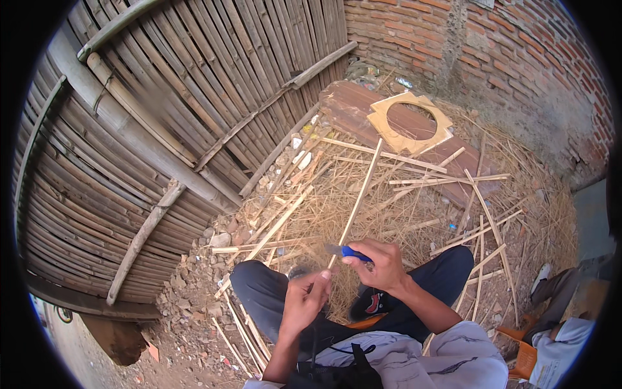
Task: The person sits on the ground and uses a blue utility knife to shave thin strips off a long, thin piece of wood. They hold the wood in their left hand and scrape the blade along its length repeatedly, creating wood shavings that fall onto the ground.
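Observation:
I sit with knees apart over ground strewn with shavings. My left hand (pixel 306 299) pinches the near end of a long pale bamboo strip (pixel 363 191), which slants away from me toward the board. In my right hand (pixel 381 264) is a knife with a blue handle (pixel 356 253), fingers wrapped round it. Its short grey blade (pixel 333 248) points left and lies across the strip just beyond my left fingertips. Whether the edge bites into the strip, I cannot tell.
Beyond the shavings (pixel 317 217) lies a brown board (pixel 350 107) bearing a ring-shaped yellowish piece (pixel 446 133). Several loose strips (pixel 492 220) lie right, others (pixel 249 337) by my left leg. A bamboo wall (pixel 253 71) and brick wall (pixel 518 71) stand behind. Another person's leg (pixel 551 292) shows right.

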Motion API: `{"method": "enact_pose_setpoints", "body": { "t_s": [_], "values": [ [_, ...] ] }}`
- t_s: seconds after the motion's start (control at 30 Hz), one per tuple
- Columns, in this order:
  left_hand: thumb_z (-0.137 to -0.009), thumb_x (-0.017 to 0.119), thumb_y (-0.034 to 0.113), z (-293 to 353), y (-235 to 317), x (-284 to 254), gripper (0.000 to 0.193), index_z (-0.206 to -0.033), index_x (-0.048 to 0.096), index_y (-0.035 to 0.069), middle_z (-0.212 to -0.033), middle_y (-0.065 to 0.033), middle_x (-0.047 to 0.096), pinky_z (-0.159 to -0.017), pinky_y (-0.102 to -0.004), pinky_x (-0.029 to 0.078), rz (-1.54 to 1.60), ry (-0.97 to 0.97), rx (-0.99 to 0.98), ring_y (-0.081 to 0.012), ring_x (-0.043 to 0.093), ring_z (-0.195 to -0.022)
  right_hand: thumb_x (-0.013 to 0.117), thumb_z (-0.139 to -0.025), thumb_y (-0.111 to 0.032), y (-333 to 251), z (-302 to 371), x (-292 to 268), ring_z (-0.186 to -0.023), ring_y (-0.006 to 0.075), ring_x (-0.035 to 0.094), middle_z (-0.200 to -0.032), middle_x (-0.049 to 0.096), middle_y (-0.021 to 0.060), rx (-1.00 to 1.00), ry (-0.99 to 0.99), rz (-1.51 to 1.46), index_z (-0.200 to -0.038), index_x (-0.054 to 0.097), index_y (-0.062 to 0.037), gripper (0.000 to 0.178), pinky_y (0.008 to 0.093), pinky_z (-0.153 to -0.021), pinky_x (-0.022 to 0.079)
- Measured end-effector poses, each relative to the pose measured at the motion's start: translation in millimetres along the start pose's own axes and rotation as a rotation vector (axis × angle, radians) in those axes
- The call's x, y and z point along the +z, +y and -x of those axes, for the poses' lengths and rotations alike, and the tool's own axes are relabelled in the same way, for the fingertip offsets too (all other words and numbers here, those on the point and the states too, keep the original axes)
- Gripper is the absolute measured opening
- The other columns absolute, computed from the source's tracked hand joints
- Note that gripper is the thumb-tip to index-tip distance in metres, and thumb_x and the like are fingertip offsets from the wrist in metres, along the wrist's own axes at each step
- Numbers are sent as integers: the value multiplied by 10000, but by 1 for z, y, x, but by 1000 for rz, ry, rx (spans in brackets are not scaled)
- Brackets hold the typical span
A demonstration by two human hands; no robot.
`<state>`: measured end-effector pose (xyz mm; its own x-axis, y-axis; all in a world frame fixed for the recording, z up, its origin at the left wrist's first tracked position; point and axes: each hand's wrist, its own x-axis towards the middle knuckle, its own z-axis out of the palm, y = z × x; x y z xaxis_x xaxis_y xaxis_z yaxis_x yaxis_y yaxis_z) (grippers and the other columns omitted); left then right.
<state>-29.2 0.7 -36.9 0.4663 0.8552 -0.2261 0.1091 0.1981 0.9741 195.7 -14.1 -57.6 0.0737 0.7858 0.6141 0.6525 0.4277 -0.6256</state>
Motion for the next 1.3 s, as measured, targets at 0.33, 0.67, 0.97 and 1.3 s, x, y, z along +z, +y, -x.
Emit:
{"method": "enact_pose_setpoints", "body": {
  "t_s": [0.33,0.67,0.97,1.3],
  "values": [
    [-1066,671,93,-7,9,16,205,-1181,783,-34,-716,-121,624,-605,-338,455,-388,240,350,-164,561,-624,835,-945,-327,-5,-2,0,-657,263,749,-886,789,107,-30,-20,77,-1022,794,-67,275,350,-542,551],
    [-1103,637,121,39,-5,-28,237,-1192,798,-28,-715,-57,656,-548,-289,436,-290,96,31,-91,548,-574,760,-1018,-302,111,-63,-93,-614,196,660,-731,725,137,333,476,311,-1094,798,-6,308,339,-603,496],
    [-1180,486,205,9,-4,-53,354,-1409,662,0,-736,-34,665,-528,-249,439,-122,44,15,-67,539,-550,818,-946,-427,102,-36,-83,-682,276,697,-784,733,130,588,39,328,-1204,741,-79,440,413,-672,523],
    [-1071,676,103,-3,10,-19,377,-1442,682,32,-1099,-178,816,-776,-306,576,-378,161,225,-133,732,-811,730,-1037,-370,63,-23,-64,-781,287,755,-881,770,146,524,-6,121,-1149,747,-20,368,409,-724,559]
  ]
}}
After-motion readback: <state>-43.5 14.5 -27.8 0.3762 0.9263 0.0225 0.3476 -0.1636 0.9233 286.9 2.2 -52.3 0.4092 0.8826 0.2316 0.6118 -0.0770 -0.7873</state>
